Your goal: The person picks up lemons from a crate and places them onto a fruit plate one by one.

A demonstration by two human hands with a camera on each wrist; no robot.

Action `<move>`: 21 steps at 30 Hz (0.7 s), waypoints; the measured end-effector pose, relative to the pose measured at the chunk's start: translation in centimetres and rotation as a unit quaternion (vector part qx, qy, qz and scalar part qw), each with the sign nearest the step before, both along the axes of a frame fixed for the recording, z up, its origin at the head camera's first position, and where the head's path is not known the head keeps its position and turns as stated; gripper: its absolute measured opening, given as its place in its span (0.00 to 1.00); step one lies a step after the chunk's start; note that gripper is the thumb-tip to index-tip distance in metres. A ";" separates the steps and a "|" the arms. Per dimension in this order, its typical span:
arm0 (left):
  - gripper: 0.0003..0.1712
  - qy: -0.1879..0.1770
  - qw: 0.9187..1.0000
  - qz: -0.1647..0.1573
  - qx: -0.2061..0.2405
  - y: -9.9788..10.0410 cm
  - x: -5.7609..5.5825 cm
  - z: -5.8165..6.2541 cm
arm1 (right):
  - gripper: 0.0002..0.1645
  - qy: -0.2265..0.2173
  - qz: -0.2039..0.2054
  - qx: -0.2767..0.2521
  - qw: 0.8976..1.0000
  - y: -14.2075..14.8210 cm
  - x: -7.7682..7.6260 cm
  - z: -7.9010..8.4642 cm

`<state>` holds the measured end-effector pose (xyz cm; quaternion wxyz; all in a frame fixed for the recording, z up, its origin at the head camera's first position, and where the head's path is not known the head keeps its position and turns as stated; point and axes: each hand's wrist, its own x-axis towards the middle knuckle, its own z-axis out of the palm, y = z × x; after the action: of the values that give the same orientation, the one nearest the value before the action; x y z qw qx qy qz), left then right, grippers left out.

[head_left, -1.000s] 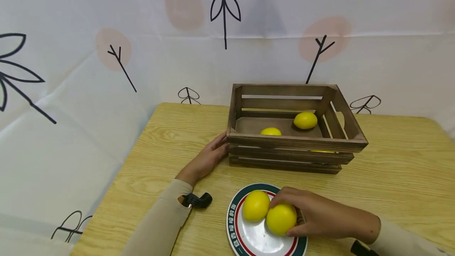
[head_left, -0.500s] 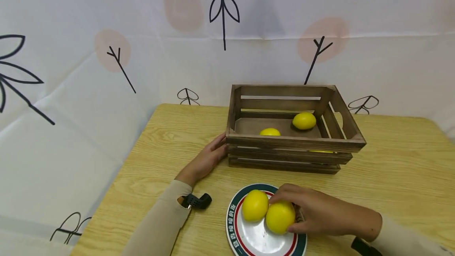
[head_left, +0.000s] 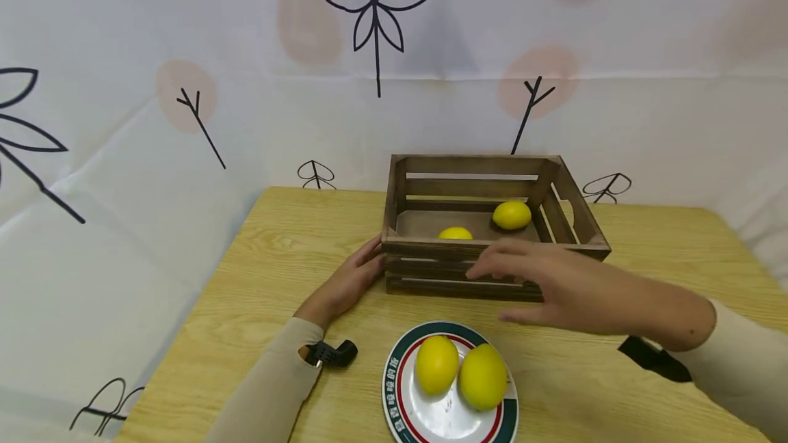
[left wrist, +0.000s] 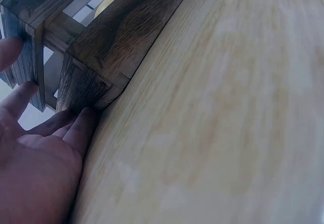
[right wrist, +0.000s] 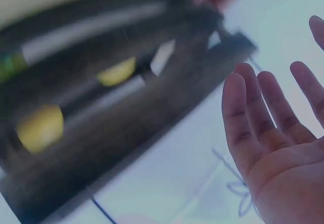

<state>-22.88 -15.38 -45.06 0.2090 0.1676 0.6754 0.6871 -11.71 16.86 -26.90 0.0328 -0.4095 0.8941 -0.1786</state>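
Observation:
A brown slatted wooden crate (head_left: 443, 250) stands on the table with yellow lemons inside; one lemon (head_left: 511, 215) lies at the back right, another lemon (head_left: 455, 233) shows partly over the front slat. My left hand (head_left: 347, 286) rests its fingertips against the crate's left end, low by the tabletop in the left wrist view. Two more lemons lie side by side on a plate (head_left: 443, 426): a left lemon (head_left: 437, 365) and a right lemon (head_left: 483, 377). Holding nothing, my right hand (head_left: 572, 286) hovers before the crate's front with fingers extended, overlapping its lower right part in the head view.
The light wooden table (head_left: 289, 238) ends at a white cloth backdrop (head_left: 258, 33) with drawn flowers and twigs. Black wrist cameras sit on both forearms. The plate lies nearer me than the crate.
My right hand has let go of the right lemon on the plate and moved up and to the right, toward the crate. The left hand stays on the crate. The head view has shifted slightly.

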 end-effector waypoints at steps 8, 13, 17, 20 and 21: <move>0.31 0.007 1.000 -0.003 -0.017 -0.2 -0.1 0.0 | 0.25 0.050 -0.030 0.012 0.998 -0.2 -4.7 5.0; 0.32 0.001 1.000 0.006 -0.015 -0.5 -0.2 0.2 | 0.25 0.010 -0.057 0.017 0.998 -0.8 -8.2 6.3; 0.32 0.006 1.000 0.009 -0.029 -0.5 -0.1 -0.1 | 0.23 -0.018 -0.066 0.029 0.997 -1.4 -10.9 6.1; 0.33 0.015 0.999 0.000 -0.028 -0.3 0.0 -0.3 | 0.22 -0.036 -0.071 0.038 0.996 -1.5 -12.9 5.6; 0.33 0.020 0.999 -0.001 -0.031 -0.2 -0.1 -0.4 | 0.22 -0.040 -0.073 0.042 0.996 -1.6 -13.6 5.4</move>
<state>-22.95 -15.61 -45.45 0.2014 0.1754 0.7005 0.6618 -25.27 15.29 -21.45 0.0731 -0.3343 0.9261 -0.1589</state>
